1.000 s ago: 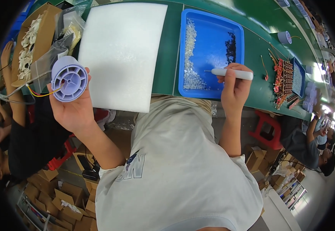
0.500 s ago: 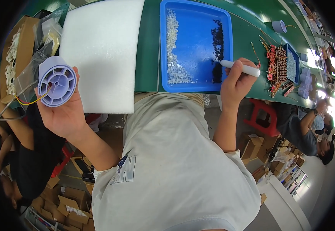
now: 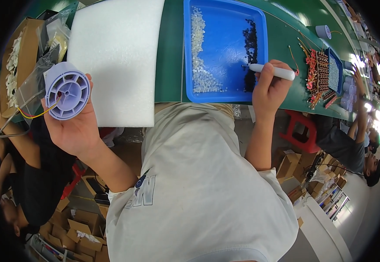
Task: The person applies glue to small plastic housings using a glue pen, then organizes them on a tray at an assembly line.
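My left hand [image 3: 74,135] is closed around a pale lavender round plastic housing [image 3: 69,93], its spoked open end turned up. Thin red and yellow wires [image 3: 33,116] run out of the housing to the left. My right hand [image 3: 268,91] grips a white pen-shaped tool [image 3: 279,73]. Its thin tip is over the right part of a shallow blue tray [image 3: 225,43], at the small black pieces [image 3: 251,41]. I cannot tell whether a piece sits on the tip. Small clear pieces [image 3: 198,37] lie along the tray's left side.
A white foam sheet [image 3: 116,48] covers the green table's left part. Farther left stands a carton [image 3: 30,52] of white parts. On the right lie wired parts in rows [image 3: 316,74], a small blue tray [image 3: 335,72] and more housings [image 3: 323,32]. Other people sit at both sides.
The tool's tip has shifted slightly left and up among the black pieces. The housing stays in my left hand, nearly still. The person on the right has raised an arm.
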The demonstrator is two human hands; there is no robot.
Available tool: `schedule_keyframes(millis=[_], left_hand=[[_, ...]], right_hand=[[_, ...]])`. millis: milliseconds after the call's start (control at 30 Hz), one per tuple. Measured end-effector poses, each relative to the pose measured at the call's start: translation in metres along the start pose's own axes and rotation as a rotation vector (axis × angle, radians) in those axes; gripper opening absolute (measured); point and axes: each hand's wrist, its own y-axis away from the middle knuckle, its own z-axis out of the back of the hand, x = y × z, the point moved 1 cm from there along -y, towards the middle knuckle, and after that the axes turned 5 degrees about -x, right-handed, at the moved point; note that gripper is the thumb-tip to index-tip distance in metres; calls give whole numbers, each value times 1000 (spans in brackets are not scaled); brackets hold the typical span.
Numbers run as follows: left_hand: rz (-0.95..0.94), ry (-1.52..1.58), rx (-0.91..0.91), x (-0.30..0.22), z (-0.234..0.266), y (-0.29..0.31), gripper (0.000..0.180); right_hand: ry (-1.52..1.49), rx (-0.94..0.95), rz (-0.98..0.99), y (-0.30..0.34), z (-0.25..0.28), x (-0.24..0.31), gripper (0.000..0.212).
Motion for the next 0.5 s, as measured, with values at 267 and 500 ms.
schedule_keyframes(millis=[267,500], left_hand=[[-3,21,2,1,5,0,41],[-30,51,6,-9,11,8,43]], right_hand=[[85,58,102,0,-5,1,16],[164,52,220,1,-12,12,16]])
